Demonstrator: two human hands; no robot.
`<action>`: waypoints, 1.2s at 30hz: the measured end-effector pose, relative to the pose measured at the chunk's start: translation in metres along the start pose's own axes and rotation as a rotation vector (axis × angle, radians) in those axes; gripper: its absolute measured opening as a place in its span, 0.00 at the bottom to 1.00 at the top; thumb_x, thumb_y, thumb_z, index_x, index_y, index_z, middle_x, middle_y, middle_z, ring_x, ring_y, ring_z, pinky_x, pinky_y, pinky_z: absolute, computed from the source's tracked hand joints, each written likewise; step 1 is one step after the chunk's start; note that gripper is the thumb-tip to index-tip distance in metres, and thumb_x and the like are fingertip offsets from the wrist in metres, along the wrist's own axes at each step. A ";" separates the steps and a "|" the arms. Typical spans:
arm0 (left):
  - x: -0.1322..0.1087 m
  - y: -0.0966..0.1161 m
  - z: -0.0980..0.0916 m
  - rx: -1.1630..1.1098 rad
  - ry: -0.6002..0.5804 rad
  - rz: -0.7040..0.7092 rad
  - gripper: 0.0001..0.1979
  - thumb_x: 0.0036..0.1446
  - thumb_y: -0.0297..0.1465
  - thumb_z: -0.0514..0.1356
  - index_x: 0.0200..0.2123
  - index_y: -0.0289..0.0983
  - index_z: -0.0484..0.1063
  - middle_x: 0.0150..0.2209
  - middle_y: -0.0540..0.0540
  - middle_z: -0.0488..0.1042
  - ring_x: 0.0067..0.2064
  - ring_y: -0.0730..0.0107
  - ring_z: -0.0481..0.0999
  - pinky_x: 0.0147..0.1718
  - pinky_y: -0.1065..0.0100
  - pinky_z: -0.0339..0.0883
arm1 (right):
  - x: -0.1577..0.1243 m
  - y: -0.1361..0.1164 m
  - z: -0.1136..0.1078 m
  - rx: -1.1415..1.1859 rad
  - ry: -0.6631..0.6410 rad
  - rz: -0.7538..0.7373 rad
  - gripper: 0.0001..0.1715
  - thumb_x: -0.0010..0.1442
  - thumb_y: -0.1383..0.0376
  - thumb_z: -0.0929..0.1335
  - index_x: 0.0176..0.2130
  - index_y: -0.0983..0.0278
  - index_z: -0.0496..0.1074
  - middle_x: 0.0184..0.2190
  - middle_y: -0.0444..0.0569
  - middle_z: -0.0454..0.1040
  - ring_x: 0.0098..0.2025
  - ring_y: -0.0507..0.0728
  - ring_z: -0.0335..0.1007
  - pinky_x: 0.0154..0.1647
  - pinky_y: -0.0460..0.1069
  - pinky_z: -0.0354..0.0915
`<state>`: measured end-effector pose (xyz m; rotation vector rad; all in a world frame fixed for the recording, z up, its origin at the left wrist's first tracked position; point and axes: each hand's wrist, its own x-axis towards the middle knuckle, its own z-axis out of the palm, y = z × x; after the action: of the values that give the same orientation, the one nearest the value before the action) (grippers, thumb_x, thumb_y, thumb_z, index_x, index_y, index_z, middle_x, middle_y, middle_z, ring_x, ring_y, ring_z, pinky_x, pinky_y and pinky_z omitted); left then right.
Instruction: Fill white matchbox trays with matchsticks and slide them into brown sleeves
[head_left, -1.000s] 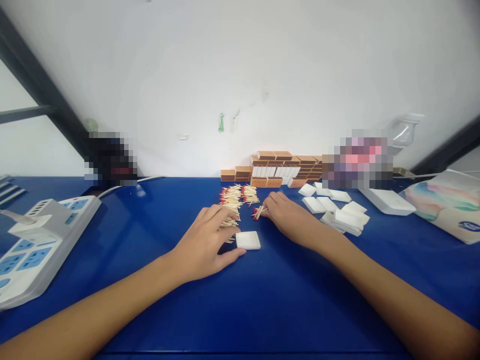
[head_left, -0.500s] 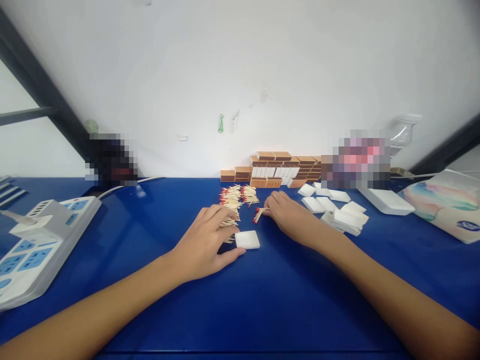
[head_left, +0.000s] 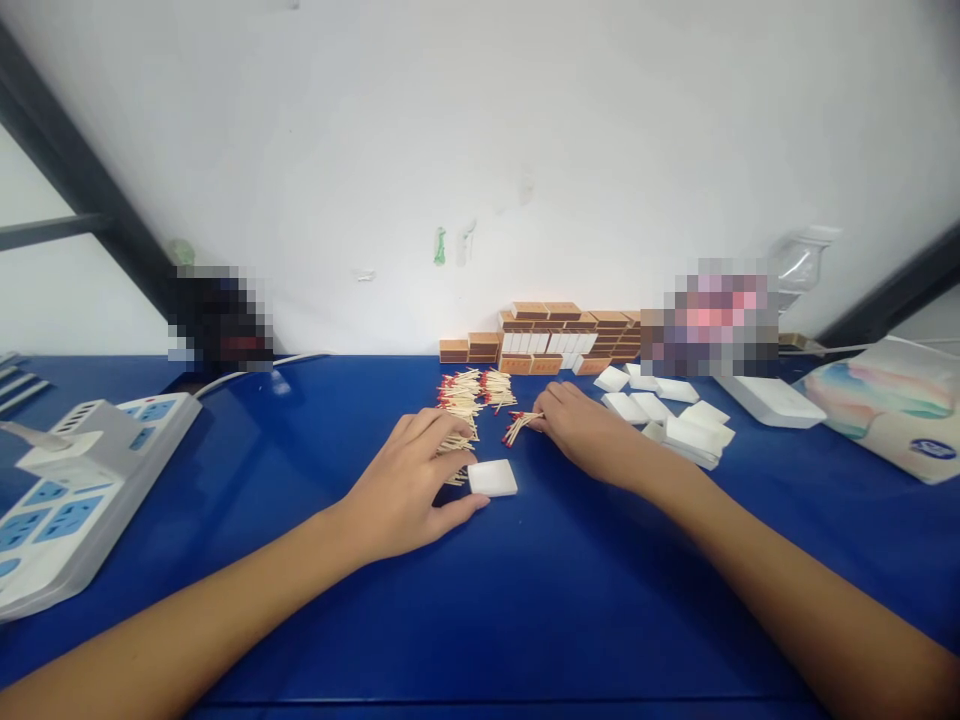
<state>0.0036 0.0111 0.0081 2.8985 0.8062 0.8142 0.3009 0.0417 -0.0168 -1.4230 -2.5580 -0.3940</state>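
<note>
Several red-tipped matches (head_left: 519, 427) lie as a small fanned bunch on the blue surface, their plain ends between the fingertips of my right hand (head_left: 576, 425). My left hand (head_left: 411, 478) rests with thumb and index finger about the left end of a white matchbox tray (head_left: 493, 478). Behind and partly under the left fingers spreads a pile of loose matches (head_left: 460, 392). A smaller heap of matches (head_left: 497, 388) lies just right of that pile. The inside of the tray cannot be made out clearly.
Brown and white matchboxes (head_left: 545, 311) are stacked against the wall. More white trays (head_left: 688, 436) lie scattered to the right, near a white box (head_left: 776, 400) and a tissue pack (head_left: 885, 400). A power strip (head_left: 97, 500) takes up the left side.
My right fingers have shifted very slightly right along the matches, which look a little more spread. The left hand and the tray stay put.
</note>
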 end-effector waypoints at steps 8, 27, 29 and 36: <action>0.001 0.000 0.000 -0.004 0.015 -0.006 0.14 0.64 0.40 0.66 0.46 0.37 0.80 0.54 0.38 0.75 0.59 0.48 0.71 0.54 0.47 0.68 | -0.002 0.009 -0.009 0.023 -0.029 -0.003 0.19 0.78 0.61 0.57 0.40 0.66 0.70 0.41 0.60 0.72 0.42 0.64 0.67 0.44 0.57 0.64; 0.002 0.000 0.000 -0.009 0.030 -0.011 0.13 0.64 0.39 0.66 0.46 0.37 0.79 0.55 0.39 0.74 0.59 0.50 0.70 0.55 0.50 0.66 | -0.007 -0.071 -0.058 0.260 0.001 -0.202 0.18 0.77 0.67 0.56 0.40 0.63 0.69 0.40 0.54 0.73 0.40 0.60 0.68 0.44 0.55 0.66; 0.002 0.000 0.001 -0.012 0.032 -0.003 0.12 0.64 0.39 0.66 0.45 0.37 0.79 0.55 0.39 0.74 0.59 0.50 0.70 0.55 0.50 0.67 | -0.007 -0.078 -0.049 0.118 0.016 -0.255 0.18 0.75 0.72 0.56 0.39 0.64 0.70 0.38 0.55 0.73 0.39 0.61 0.66 0.44 0.56 0.65; 0.003 0.001 -0.001 -0.031 0.024 0.009 0.11 0.65 0.39 0.66 0.45 0.38 0.79 0.55 0.39 0.75 0.59 0.51 0.71 0.55 0.50 0.67 | -0.008 -0.076 -0.039 0.092 -0.014 -0.238 0.11 0.74 0.71 0.61 0.42 0.66 0.72 0.40 0.56 0.74 0.42 0.63 0.69 0.46 0.58 0.67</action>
<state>0.0055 0.0111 0.0104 2.8727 0.7763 0.8560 0.2420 -0.0153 0.0074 -1.0981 -2.7264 -0.2970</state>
